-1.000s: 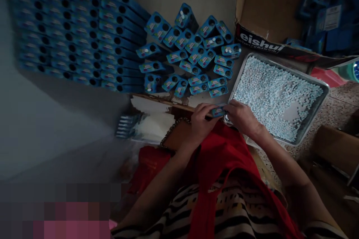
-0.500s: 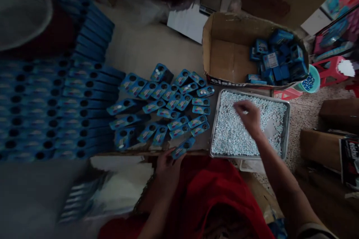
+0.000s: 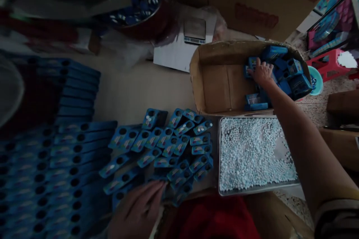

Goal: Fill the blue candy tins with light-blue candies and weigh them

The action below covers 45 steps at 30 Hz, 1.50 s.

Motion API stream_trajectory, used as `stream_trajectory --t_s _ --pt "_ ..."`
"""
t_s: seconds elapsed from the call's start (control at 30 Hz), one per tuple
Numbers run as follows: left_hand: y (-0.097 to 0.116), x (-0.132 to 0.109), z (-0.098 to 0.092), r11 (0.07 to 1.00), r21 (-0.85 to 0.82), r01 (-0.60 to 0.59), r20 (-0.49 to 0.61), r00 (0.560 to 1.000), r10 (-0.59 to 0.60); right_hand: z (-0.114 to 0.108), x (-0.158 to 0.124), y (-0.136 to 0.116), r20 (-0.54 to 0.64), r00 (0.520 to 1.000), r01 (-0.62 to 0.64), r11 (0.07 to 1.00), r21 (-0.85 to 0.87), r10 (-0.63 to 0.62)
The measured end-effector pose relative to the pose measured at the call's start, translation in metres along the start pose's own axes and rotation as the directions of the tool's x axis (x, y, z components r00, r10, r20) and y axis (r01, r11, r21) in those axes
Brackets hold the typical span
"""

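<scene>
My right hand [image 3: 263, 73] reaches into a cardboard box [image 3: 214, 86], fingers spread over a pile of blue printed boxes [image 3: 300, 84]. Its thumb and forefinger touch or nearly touch a small blue box [image 3: 253, 62]; no firm grip shows. Low in the view, my left hand [image 3: 137, 209] is blurred, its fingers stretched toward a cluster of narrow blue boxes [image 3: 171, 145] standing on the table. These boxes have round holes in their tops, and white pellets lie on a few. A metal tray [image 3: 221, 153] of pale blue and white pellets [image 3: 246, 153] sits beside the cluster.
Tight rows of similar blue boxes [image 3: 75, 171] fill the left side. Behind them stand a dark red tub [image 3: 146, 26] of blue items and a small scale [image 3: 195, 30] on a white board [image 3: 171, 56]. A turquoise bowl [image 3: 316, 82] and a red stool [image 3: 332, 59] are at right.
My right hand has moved from the pellet tray up into the cardboard box. My left hand has let go of a blue box and shifted left. The whole view has tilted upward.
</scene>
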<state>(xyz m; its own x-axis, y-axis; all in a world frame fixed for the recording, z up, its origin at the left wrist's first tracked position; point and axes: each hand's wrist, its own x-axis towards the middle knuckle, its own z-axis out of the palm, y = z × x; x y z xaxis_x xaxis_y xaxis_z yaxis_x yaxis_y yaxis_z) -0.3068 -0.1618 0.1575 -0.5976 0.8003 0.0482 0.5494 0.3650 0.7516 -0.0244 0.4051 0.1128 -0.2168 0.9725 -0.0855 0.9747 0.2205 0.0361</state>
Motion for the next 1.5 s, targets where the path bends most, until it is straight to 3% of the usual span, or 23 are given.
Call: stream_trajectory --t_s 0.07,0.13,0.2,0.27,0.33,0.4,0.47,0.53,0.57,0.63,0.73,0.83,0.93,1.03,1.1,1.2,1.3,1.37,1.43,1.5 --pt "0.030 0.084 0.028 0.969 0.046 -0.245 0.108 0.965 0.239 0.011 0.012 -0.011 0.003 0.998 -0.062 0.997 0.042 0.062" --pt "0.067 0.170 0.082 0.931 -0.012 -0.365 0.192 0.913 0.360 0.009 0.014 -0.013 -0.010 0.994 -0.109 0.986 0.125 0.111" --pt "0.106 0.245 0.156 0.876 -0.072 -0.477 0.316 0.822 0.473 -0.008 0.003 0.000 -0.057 0.989 -0.121 0.963 0.239 0.138" --pt "0.145 0.301 0.241 0.826 -0.134 -0.548 0.451 0.708 0.543 -0.033 -0.025 0.022 -0.149 0.978 -0.085 0.926 0.368 0.149" --pt "0.182 0.336 0.324 0.796 -0.150 -0.587 0.535 0.629 0.565 -0.057 -0.069 0.049 -0.235 0.957 -0.035 0.869 0.493 0.171" --pt "0.212 0.352 0.395 0.780 -0.152 -0.607 0.619 0.557 0.554 -0.070 -0.125 0.073 -0.184 0.961 -0.044 0.767 0.640 0.208" --pt "0.228 0.357 0.446 0.803 -0.128 -0.582 0.689 0.530 0.494 -0.071 -0.183 0.089 -0.065 0.971 -0.101 0.647 0.756 0.228" --pt "0.229 0.360 0.475 0.856 -0.109 -0.505 0.713 0.560 0.421 -0.062 -0.235 0.095 -0.045 0.967 -0.121 0.606 0.786 0.252" --pt "0.223 0.361 0.480 0.886 -0.115 -0.448 0.704 0.593 0.391 -0.056 -0.257 0.095 -0.059 0.964 -0.113 0.600 0.792 0.260" --pt "0.205 0.366 0.473 0.926 -0.145 -0.348 0.671 0.654 0.350 -0.047 -0.289 0.094 -0.109 0.957 -0.074 0.588 0.806 0.269" --pt "0.175 0.370 0.424 0.935 -0.194 -0.296 0.636 0.688 0.350 -0.045 -0.309 0.091 -0.168 0.945 -0.011 0.540 0.842 0.281" --pt "0.159 0.352 0.351 0.897 -0.361 -0.256 0.619 0.653 0.436 -0.060 -0.305 0.085 -0.186 0.957 0.052 0.497 0.866 0.224" --pt "0.164 0.306 0.281 0.826 -0.551 -0.120 0.630 0.589 0.506 -0.081 -0.294 0.071 -0.194 0.979 0.133 0.505 0.853 0.070" --pt "0.179 0.246 0.232 0.804 -0.595 0.001 0.673 0.547 0.498 -0.093 -0.291 0.058 -0.163 0.986 0.161 0.552 0.818 -0.045" --pt "0.184 0.205 0.212 0.793 -0.606 0.061 0.690 0.535 0.487 -0.094 -0.295 0.057 -0.088 0.992 0.121 0.530 0.839 -0.087" --pt "0.177 0.148 0.202 0.750 -0.641 0.165 0.675 0.585 0.449 -0.092 -0.311 0.064 0.049 0.989 0.018 0.434 0.901 -0.143" --pt "0.159 0.101 0.210 0.755 -0.618 0.220 0.621 0.726 0.296 -0.085 -0.332 0.072 0.163 0.969 -0.091 0.343 0.935 -0.185" --pt "0.149 0.077 0.220 0.795 -0.563 0.225 0.579 0.794 0.186 -0.073 -0.346 0.069 0.240 0.951 -0.194 0.227 0.954 -0.193" --pt "0.142 0.059 0.233 0.804 -0.534 0.262 0.580 0.805 0.123 -0.053 -0.360 0.057 0.351 0.929 -0.349 0.042 0.936 -0.117" --pt "0.139 0.044 0.244 0.776 -0.533 0.338 0.613 0.786 0.078 -0.030 -0.373 0.040 0.487 0.873 -0.480 -0.134 0.867 0.020"
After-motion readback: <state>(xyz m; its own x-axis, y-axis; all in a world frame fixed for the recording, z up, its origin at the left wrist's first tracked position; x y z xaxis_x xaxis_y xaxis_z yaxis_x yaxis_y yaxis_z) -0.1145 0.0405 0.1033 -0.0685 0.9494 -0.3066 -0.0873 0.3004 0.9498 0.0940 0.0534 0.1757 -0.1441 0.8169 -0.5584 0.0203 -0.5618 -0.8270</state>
